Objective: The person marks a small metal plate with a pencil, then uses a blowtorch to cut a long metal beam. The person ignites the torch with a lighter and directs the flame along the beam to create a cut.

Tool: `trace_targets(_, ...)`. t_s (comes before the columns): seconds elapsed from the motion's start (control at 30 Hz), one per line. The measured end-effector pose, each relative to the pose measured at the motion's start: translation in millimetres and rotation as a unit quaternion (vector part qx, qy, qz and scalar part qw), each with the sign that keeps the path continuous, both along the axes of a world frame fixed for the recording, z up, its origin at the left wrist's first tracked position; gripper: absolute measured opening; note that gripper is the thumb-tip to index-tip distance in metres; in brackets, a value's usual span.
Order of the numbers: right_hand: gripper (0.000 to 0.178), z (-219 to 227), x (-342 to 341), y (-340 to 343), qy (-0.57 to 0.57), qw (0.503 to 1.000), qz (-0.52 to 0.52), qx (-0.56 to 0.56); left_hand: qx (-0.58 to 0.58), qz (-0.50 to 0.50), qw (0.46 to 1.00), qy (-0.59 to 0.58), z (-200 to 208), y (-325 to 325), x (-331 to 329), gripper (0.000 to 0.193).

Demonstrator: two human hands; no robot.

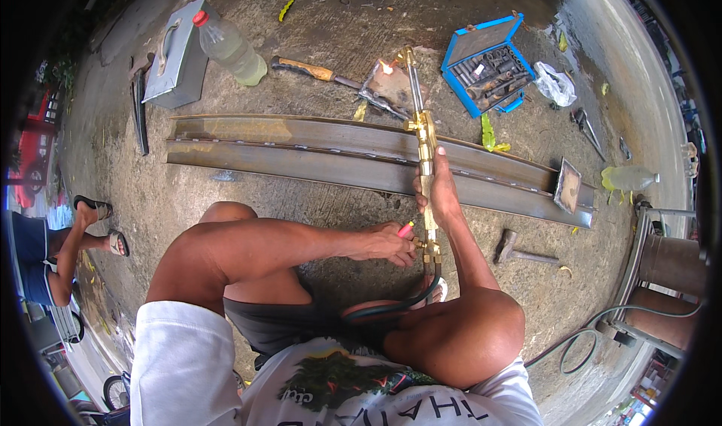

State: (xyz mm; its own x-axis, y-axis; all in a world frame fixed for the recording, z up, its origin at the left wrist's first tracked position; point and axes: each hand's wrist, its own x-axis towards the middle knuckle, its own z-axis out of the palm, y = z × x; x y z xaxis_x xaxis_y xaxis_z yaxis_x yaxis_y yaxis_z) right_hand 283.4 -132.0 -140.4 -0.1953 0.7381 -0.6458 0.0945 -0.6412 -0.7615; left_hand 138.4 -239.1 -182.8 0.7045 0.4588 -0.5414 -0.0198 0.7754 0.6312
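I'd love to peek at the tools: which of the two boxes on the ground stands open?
The blue case, right of the torch: its raised lid shows dark metal tools inside. The grey box, upper left, looks closed.

A brass-bodied cutting torch (426, 142) is lying lengthwise in the grip of the right hand (442, 189), its head pointing away from the wearer. Slim silvery tubes (416, 87) are running from the body to an angled brass head (406, 54), which is leaning slightly left. A small orange flame (386, 67) is showing just left of the head. Dark hose (398, 306) is curving from the rear fittings toward the lower left. A pink lighter (406, 229) (partly hidden, yellowish at its upper end) is sitting in the left hand (389, 242), tilting up to the right, just beside the torch's rear section.
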Motion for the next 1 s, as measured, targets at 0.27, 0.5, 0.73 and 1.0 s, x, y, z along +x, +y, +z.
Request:
trace_targets(0.27, 0.075, 1, -1, 1, 0.008, 1.000, -0.007, -0.009, -0.008, 0.011, 1.000, 0.003, 1, 3, 4, 0.039)
trace_targets(0.5, 0.075, 2, 0, 0, 0.011, 1.000, -0.004, -0.009, -0.026, 0.006, 0.999, 0.018, 9, 7, 5, 0.036)
trace_targets(0.73, 0.075, 1, 1, 1, 0.009, 1.000, 0.000, -0.011, -0.001, 0.004, 0.998, 0.055, 15, 7, 6, 0.032)
trace_targets(1.0, 0.075, 0, 1, 1, 0.005, 1.000, -0.003, -0.010, 0.013, -0.014, 0.983, 0.184, 26, 23, 4, 0.040)
